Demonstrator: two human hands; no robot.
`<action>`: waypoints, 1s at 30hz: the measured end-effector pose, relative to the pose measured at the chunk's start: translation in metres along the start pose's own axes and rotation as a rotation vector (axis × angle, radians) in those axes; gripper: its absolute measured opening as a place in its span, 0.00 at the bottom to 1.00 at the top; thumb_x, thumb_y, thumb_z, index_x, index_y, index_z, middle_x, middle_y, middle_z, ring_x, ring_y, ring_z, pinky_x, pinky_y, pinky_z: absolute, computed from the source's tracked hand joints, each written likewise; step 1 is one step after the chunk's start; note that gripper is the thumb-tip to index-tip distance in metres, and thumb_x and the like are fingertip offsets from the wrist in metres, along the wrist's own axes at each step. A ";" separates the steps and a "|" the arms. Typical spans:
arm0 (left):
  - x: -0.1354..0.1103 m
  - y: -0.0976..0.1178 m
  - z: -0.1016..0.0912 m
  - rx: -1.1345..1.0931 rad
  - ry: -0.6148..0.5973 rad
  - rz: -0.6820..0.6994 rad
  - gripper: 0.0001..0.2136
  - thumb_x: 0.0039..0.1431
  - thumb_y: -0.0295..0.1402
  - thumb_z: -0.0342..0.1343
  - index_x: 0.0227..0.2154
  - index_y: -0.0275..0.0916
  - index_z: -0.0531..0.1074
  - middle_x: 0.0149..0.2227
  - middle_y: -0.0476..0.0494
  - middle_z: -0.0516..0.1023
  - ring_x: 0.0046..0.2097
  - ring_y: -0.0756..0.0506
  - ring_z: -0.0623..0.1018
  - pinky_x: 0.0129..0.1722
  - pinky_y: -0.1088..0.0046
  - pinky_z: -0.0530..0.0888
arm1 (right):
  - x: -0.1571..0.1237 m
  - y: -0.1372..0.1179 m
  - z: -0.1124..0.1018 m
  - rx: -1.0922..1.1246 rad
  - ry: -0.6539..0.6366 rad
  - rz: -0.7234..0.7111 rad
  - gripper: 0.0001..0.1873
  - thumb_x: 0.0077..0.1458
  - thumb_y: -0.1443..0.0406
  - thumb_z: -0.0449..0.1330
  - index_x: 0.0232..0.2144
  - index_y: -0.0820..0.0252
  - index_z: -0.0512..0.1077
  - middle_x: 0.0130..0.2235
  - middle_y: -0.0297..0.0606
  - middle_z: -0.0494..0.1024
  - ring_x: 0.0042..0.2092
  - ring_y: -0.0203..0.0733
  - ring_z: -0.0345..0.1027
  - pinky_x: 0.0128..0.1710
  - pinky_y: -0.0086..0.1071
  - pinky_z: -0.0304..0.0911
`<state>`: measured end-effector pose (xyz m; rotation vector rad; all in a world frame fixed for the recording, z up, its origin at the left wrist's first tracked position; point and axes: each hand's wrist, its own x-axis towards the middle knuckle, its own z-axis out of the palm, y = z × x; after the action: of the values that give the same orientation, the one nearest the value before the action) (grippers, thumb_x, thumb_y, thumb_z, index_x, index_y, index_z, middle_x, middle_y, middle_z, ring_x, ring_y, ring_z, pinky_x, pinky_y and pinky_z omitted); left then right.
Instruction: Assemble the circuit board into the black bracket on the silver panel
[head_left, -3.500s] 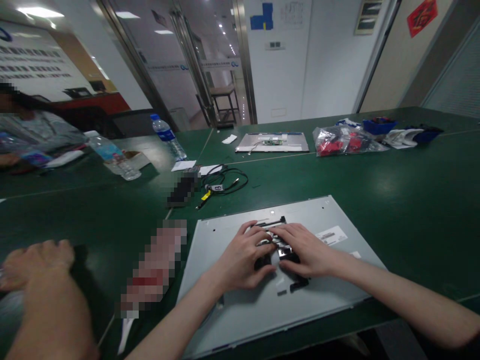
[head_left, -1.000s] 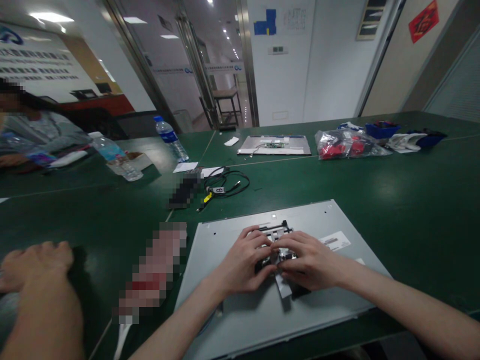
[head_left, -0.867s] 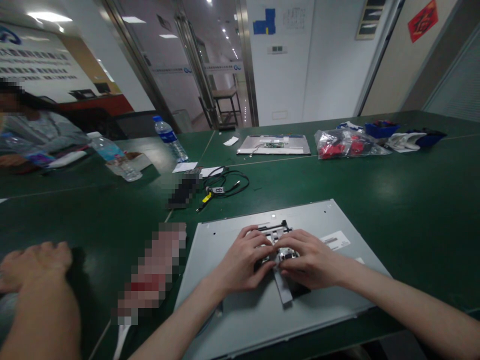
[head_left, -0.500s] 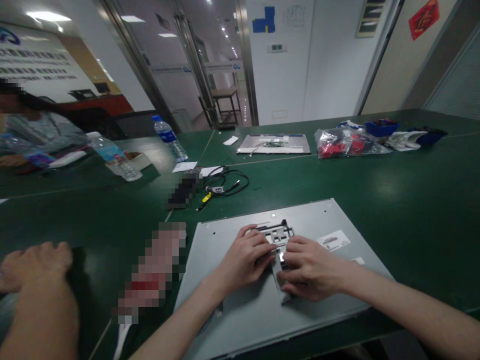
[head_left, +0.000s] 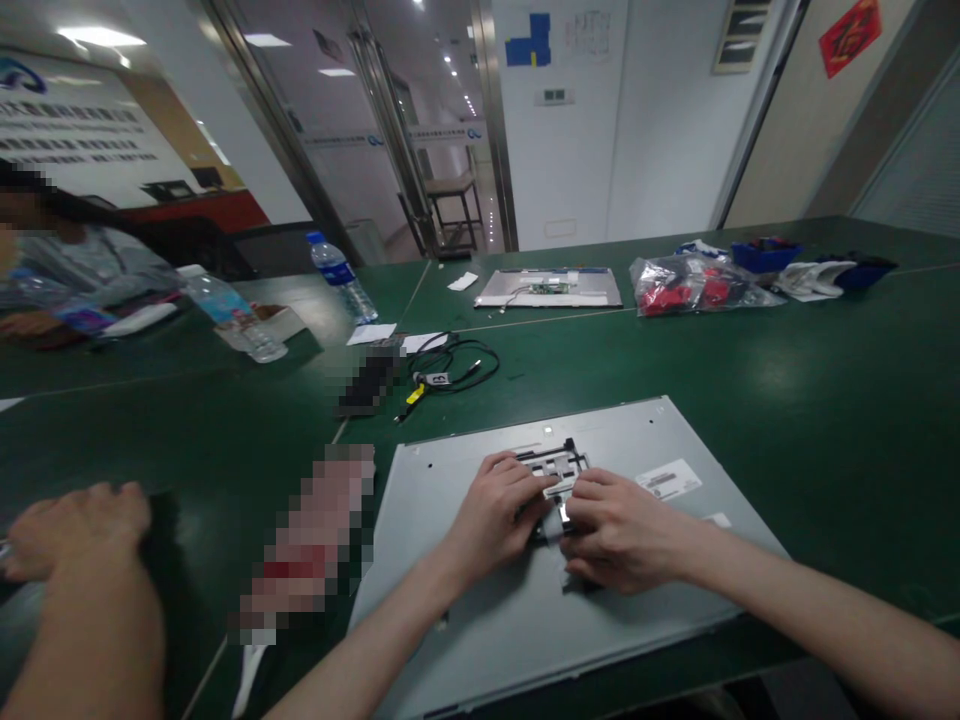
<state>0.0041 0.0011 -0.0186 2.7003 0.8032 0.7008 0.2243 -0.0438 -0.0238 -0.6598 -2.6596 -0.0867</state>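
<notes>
A large flat grey metal panel (head_left: pixel 465 640), like the back of a display, lies on the table in front of me. Near its middle sits a small black-edged assembly (head_left: pixel 559 465) with light metal parts. My left hand (head_left: pixel 499 505) rests at the assembly's left side, fingers curled against it; what lies under the fingertips is hidden. From the right, my right hand (head_left: pixel 622 530) is closed, fingertips pinched at a grey strip (head_left: pixel 573 578) that hangs blurred below the assembly. My fingers cover most of the strip.
A co-worker's forearm (head_left: pixel 94 590) reaches in at left, beside a pixelated reddish object (head_left: pixel 307 540). Beyond the panel lie a black cable (head_left: pixel 480 350), a second smaller panel (head_left: pixel 547 288) and a plastic bag with red things (head_left: pixel 697 287). Bottles (head_left: pixel 341 280) stand back left.
The grey strip, long and plainly visible before, now shows only a short blurred end below my right hand. My hands have barely shifted. The forearm at left has moved slightly right.
</notes>
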 end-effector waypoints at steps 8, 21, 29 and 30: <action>0.000 0.001 0.002 -0.001 -0.002 -0.053 0.10 0.63 0.29 0.52 0.44 0.41 0.75 0.37 0.45 0.79 0.39 0.44 0.75 0.49 0.56 0.67 | 0.001 -0.001 -0.004 0.031 -0.025 0.011 0.12 0.60 0.57 0.60 0.29 0.55 0.76 0.34 0.37 0.73 0.40 0.44 0.62 0.43 0.40 0.58; -0.002 0.000 0.003 0.032 0.021 -0.057 0.03 0.60 0.28 0.55 0.35 0.40 0.74 0.35 0.45 0.77 0.40 0.43 0.73 0.46 0.59 0.67 | -0.001 0.001 -0.001 0.055 -0.044 0.015 0.14 0.62 0.56 0.57 0.30 0.55 0.77 0.33 0.36 0.73 0.39 0.44 0.61 0.42 0.40 0.57; 0.000 0.002 -0.010 0.116 -0.055 0.056 0.07 0.64 0.33 0.54 0.34 0.42 0.77 0.37 0.48 0.78 0.42 0.44 0.74 0.54 0.55 0.63 | -0.001 0.001 -0.001 0.051 -0.058 0.016 0.14 0.63 0.57 0.56 0.30 0.55 0.77 0.33 0.36 0.73 0.39 0.43 0.61 0.43 0.39 0.55; 0.000 0.002 -0.012 0.123 -0.072 0.075 0.07 0.65 0.33 0.53 0.35 0.43 0.77 0.38 0.48 0.79 0.43 0.44 0.74 0.55 0.55 0.63 | -0.001 0.001 -0.001 0.053 -0.056 0.014 0.14 0.63 0.57 0.56 0.30 0.55 0.77 0.33 0.36 0.73 0.39 0.43 0.61 0.43 0.39 0.55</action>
<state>-0.0009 0.0005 -0.0080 2.8615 0.7548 0.5836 0.2263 -0.0434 -0.0235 -0.6731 -2.7000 0.0068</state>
